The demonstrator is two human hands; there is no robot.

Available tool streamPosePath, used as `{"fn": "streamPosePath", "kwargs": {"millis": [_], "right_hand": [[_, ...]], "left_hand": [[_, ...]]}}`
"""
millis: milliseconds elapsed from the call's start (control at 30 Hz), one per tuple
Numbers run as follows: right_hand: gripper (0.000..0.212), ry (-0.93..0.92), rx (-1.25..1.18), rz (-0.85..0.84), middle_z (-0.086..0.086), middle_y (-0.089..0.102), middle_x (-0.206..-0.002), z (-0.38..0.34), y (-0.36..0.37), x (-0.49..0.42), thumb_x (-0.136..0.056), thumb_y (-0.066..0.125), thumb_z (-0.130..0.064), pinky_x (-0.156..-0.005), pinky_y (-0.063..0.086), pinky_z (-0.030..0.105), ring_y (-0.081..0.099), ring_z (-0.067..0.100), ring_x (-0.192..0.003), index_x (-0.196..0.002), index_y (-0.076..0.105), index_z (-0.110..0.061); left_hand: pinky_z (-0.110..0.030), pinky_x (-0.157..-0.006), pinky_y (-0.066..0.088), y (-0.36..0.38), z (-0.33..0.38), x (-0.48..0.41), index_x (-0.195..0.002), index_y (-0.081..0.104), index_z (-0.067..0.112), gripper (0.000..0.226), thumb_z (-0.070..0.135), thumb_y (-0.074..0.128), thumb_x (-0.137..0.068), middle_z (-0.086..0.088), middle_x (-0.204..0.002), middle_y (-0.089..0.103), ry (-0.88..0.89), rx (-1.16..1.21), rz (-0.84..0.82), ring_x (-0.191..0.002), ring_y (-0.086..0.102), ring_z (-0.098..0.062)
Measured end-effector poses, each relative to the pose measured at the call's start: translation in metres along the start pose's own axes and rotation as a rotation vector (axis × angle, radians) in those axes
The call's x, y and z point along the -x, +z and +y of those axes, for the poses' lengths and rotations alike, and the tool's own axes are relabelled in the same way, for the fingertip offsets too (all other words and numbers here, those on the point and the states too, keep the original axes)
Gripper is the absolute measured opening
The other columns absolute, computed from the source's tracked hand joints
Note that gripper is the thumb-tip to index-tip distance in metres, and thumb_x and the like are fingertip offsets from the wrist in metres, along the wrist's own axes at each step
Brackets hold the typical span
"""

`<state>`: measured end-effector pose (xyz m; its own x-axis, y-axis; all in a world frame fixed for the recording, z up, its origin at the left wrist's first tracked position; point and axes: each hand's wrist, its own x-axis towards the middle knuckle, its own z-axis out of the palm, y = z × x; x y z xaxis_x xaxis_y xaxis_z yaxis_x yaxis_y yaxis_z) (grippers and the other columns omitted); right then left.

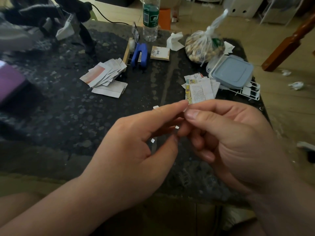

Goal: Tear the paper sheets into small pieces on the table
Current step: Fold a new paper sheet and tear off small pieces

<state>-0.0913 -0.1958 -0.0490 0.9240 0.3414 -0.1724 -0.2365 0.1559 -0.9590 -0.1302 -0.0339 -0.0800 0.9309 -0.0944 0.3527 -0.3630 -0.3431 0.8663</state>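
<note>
Paper piece (201, 90), printed, is standing over the desk (68, 116), right of the blue stapler (140, 54) and nearer the person. Left hand (136, 147) and right hand (235, 137) are each pinching its lower edge in a fingertip grip. Two torn stacks are lying there: left pile (102, 75) just beside the stapler, right pile (195, 76) well to its right. Three tiny scraps (152, 140) are showing nearer than the stapler.

- Dark speckled table (68, 116), filling most of the view.
- Pile of torn paper pieces (104, 74) at 11 o'clock.
- Blue stapler (140, 54) at 12 o'clock, with a small notepad (160, 53) just beside it.
- Water bottle (150, 19) upright at the far edge, 12 o'clock.
- Crumpled tissue (174, 41) and a tied bag (202, 46) (nuts, it seems) at 1 o'clock.
- Blue-lidded box (231, 72) at 2 o'clock, touching a white wire rack (252, 92).
- Second paper pile (193, 76) just beside the box.
- Tiny scraps (155, 107) near the centre.
</note>
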Motion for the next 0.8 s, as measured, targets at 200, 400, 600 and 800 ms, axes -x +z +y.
{"fn": "streamPosePath", "kwargs": {"millis": [200,400,600,800], "right_hand": [[0.011,-0.012,-0.020,-0.016,0.016,0.069,-0.065,0.0019,-0.0028,-0.0018,-0.081,0.068,-0.010,-0.035,0.032,0.018,0.047,0.015,-0.045,-0.075,0.076,-0.006],[0.011,-0.004,-0.006,-0.014,0.017,0.068,-0.064,0.0007,-0.0031,-0.0013,-0.078,0.068,-0.011,-0.035,0.032,0.018,0.046,0.015,-0.044,-0.074,0.075,-0.004],[0.016,-0.021,-0.047,-0.027,0.017,0.069,-0.064,0.0039,-0.0046,-0.0035,-0.080,0.062,-0.008,-0.035,0.032,0.017,0.047,0.014,-0.043,-0.076,0.076,-0.004],[0.006,-0.020,0.014,-0.030,0.016,0.069,-0.063,0.0018,-0.0041,-0.0024,-0.078,0.072,-0.006,-0.035,0.032,0.017,0.048,0.013,-0.043,-0.074,0.076,-0.005]], "left_hand": [[-0.023,-0.099,0.054,-0.0005,0.0009,-0.0003,-0.136,0.062,0.015,0.053,-0.002,0.069,-0.087,0.013,-0.119,0.073,0.009,-0.015,-0.002,-0.113,0.068,0.001],[-0.022,-0.098,0.055,0.0000,0.0006,0.0002,-0.135,0.062,0.015,0.053,-0.001,0.069,-0.086,0.012,-0.120,0.073,0.007,-0.015,0.009,-0.112,0.068,0.001],[-0.029,-0.099,0.056,-0.0007,-0.0021,0.0008,-0.136,0.062,0.017,0.053,-0.002,0.069,-0.087,0.009,-0.123,0.073,0.010,0.000,0.008,-0.114,0.069,-0.004],[-0.025,-0.099,0.055,-0.0008,-0.0046,0.0012,-0.136,0.060,0.022,0.052,0.003,0.067,-0.088,0.012,-0.120,0.073,0.007,-0.017,-0.006,-0.114,0.068,-0.002]]}}
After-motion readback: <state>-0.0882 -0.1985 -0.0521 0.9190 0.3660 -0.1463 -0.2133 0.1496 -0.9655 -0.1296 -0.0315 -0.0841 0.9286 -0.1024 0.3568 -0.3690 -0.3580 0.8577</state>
